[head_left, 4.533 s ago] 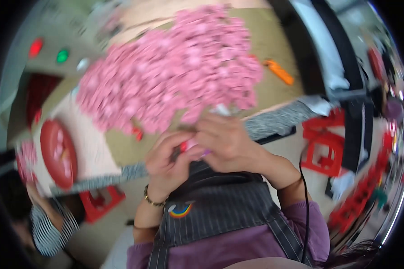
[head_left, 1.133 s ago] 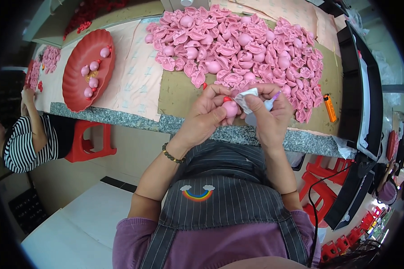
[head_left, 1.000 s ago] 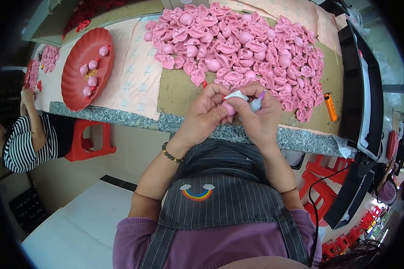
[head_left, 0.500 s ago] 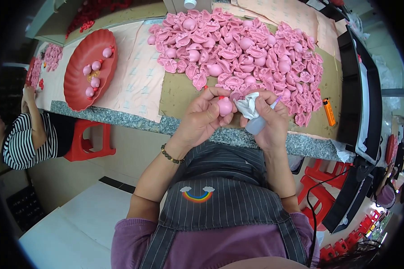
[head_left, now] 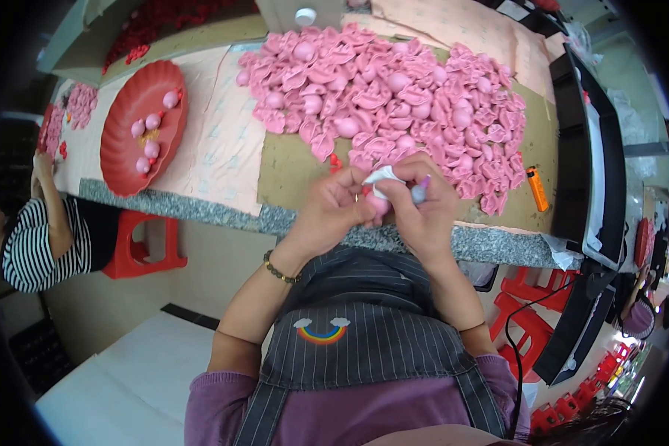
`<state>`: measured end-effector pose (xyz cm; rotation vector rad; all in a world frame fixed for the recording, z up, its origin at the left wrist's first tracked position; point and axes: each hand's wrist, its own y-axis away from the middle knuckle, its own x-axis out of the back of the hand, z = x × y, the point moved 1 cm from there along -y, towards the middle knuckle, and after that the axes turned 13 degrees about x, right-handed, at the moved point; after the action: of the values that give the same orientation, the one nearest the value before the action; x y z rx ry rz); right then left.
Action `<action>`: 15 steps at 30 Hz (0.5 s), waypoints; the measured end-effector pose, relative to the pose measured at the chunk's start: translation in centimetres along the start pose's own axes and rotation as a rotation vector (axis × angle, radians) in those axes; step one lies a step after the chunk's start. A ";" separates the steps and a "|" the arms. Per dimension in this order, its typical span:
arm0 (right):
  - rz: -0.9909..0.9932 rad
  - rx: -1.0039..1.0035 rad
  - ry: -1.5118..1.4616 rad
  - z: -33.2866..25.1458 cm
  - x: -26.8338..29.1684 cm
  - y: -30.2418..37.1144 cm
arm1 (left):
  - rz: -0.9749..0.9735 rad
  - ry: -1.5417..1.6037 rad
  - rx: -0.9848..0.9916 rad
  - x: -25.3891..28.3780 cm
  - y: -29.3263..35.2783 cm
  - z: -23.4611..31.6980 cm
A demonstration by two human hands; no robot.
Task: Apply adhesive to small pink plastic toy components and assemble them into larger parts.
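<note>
My left hand [head_left: 325,212] pinches a small pink ball [head_left: 377,207] with a red piece at its top. My right hand [head_left: 430,212] presses a crumpled white tissue [head_left: 383,175] against that ball's top. Tucked in the same right hand is a small squeeze bottle [head_left: 418,195] with a purple tip, its body mostly hidden by fingers. Just beyond my left fingers lie a few small red pieces [head_left: 335,161] on the brown board. A big heap of pink shell-like pieces and balls [head_left: 394,97] spreads on the table beyond both hands.
At the left stands a red scalloped tray [head_left: 113,160] holding several pink balls with red pieces. An orange lighter [head_left: 537,189] lies right of the heap, beside a black box [head_left: 569,141]. A co-worker in a striped top [head_left: 33,245] sits at far left, near red stools [head_left: 137,253].
My right hand has moved left and brought the tissue onto the pink ball in my left hand. The bottle has turned and is more hidden. The view has shifted slightly.
</note>
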<state>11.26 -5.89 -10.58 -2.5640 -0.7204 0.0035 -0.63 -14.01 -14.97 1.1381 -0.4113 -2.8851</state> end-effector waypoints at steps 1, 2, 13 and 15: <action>0.014 0.017 0.014 0.6 0.1 -0.1 | -0.024 -0.010 -0.004 0.0 0.1 -0.2; -0.034 0.008 0.092 1.4 0.3 0.0 | -0.020 -0.082 -0.025 0.0 0.3 -0.6; -0.072 0.216 0.400 -0.4 3.8 0.5 | -0.012 0.007 -0.055 -0.2 0.7 -0.3; 0.096 0.163 0.305 -0.9 4.9 0.7 | -0.017 0.032 -0.041 -0.2 0.5 -0.4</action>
<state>15.94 -4.38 -9.45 -2.3688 -0.4612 -0.2807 -0.31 -14.58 -14.99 1.1865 -0.3419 -2.8714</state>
